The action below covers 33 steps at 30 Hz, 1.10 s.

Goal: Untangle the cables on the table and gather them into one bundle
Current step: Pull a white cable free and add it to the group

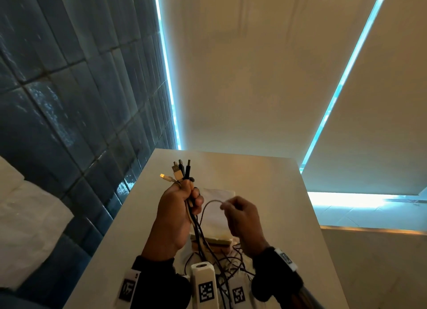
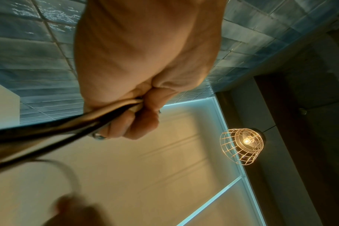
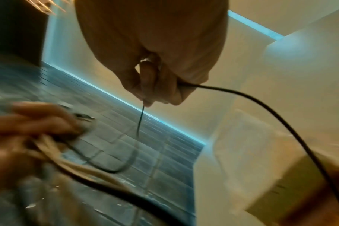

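Tangled cables [image 1: 221, 260] lie on table [image 1: 288, 216] below both hands. Left hand [image 1: 178, 207] clenches a bundle [image 1: 182, 170] showing four connectors; right hand [image 1: 242, 218] pinches one dark cable [image 3: 261, 104] beside it.
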Available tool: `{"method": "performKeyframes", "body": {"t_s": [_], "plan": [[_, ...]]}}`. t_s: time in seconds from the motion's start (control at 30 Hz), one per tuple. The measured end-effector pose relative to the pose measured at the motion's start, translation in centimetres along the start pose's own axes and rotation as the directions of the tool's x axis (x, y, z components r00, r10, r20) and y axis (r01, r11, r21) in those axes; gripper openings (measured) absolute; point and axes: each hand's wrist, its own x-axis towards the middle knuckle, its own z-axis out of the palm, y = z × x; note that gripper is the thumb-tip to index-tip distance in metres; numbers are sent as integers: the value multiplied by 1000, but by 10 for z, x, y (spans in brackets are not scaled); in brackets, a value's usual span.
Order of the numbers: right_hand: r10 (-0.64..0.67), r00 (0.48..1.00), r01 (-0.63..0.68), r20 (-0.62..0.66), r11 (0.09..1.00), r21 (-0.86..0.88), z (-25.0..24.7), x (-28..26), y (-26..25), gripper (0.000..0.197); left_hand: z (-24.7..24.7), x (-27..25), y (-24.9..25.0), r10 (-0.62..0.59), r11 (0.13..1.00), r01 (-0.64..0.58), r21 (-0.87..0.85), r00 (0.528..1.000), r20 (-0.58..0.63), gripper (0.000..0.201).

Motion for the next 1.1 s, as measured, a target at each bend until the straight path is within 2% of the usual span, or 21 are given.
{"method": "performKeyframes", "body": {"t_s": [0.07,0.17,0.23,0.37,0.47,0.67,0.77,0.87,0.93,1.1], "plan": [[-107,994,104,31,992,72,9,-5,-30,15,2,-2,-3,-10,999,11,44,1000,-23,27],[-272,952,257,141,960,113,19,-17,-61,13,4,-6,-3,8,996,-3,86,999,-51,26],[-308,927,289,213,950,119,23,-25,-67,14,3,-5,-3,12,999,-9,45,998,-61,25],[-261,929,228,264,962,148,23,-31,-53,12,-3,-3,-1,-17,988,20,-154,1000,18,25],[-184,944,146,274,977,155,17,-32,-43,11,-5,-5,1,22,964,-5,-264,998,60,26],[-90,950,83,298,996,34,4,-35,-15,19,-2,-5,1,105,967,-90,-238,993,48,28],[-49,963,63,265,997,-45,-12,-37,0,20,-4,-6,3,114,973,-104,-205,993,38,30],[-95,979,133,179,966,-219,-38,-42,14,23,-5,-9,5,119,975,-111,-195,992,31,31],[-89,987,122,130,955,-271,-56,-46,19,24,-4,-11,3,123,979,-116,-169,992,29,31],[-140,990,123,-10,902,-414,-106,-64,23,27,0,-13,0,137,990,-139,19,989,63,34]]}}
